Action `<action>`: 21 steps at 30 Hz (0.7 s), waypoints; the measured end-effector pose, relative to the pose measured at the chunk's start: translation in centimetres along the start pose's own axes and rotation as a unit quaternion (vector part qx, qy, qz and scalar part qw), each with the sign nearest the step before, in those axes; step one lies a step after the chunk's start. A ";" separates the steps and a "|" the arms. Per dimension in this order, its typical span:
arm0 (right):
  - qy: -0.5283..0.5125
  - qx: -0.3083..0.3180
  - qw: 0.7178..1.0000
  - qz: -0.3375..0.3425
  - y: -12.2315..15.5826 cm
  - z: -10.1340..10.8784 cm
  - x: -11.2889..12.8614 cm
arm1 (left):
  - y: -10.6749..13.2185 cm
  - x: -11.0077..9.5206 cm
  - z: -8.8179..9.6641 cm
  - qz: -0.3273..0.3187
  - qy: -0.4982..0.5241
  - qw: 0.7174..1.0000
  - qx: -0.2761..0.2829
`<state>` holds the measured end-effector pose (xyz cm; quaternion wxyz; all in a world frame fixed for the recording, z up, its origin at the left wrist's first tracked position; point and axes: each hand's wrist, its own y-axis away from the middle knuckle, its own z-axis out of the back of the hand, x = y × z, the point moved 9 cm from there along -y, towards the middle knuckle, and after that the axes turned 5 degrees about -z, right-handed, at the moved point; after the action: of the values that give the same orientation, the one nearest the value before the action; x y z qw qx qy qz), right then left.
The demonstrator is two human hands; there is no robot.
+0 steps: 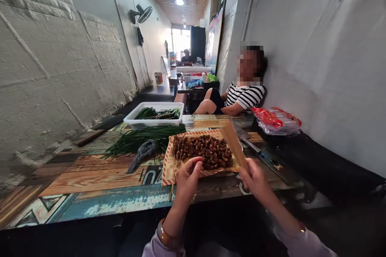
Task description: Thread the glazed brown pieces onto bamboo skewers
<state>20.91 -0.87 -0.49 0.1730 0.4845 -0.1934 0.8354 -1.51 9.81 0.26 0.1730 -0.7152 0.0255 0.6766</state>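
Note:
My right hand (255,176) is closed around the lower end of a flat brown strip (233,142) that looks like folded kraft paper. It is held tilted over the right side of a pile of glossy dark brown food pieces (205,150). These pieces lie on a sheet of printed paper (167,172) with a striped border. Thin wooden skewers (174,178) stick out towards me from the pile's left end. At the pile's near edge my left hand (188,174) has its thumb and fingers pinched together; what is between them, if anything, is hidden.
Long green stalks (141,138) and a grey cloth (143,154) lie left of the paper. Behind them stands a white tub (128,118) with more greens. A cleaver (250,144) and a red plastic package (277,120) are at right. A person (245,94) sits across the table.

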 end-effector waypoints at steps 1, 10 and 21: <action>0.015 0.005 1.000 0.025 0.6 -1.4 1.3 | 0.0 -0.1 0.0 0.001 0.004 1.000 -0.001; 0.075 0.097 0.983 0.136 4.4 -9.6 4.4 | 1.3 0.0 2.1 0.005 0.022 0.999 -0.030; 0.094 0.085 0.981 0.150 4.7 -9.2 4.9 | 1.8 -1.0 3.2 -0.001 0.014 0.998 -0.060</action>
<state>9.59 0.10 -1.11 0.0217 0.3821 -0.1754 0.9070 -5.16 8.87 0.80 0.1304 -0.7336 -0.0132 0.6669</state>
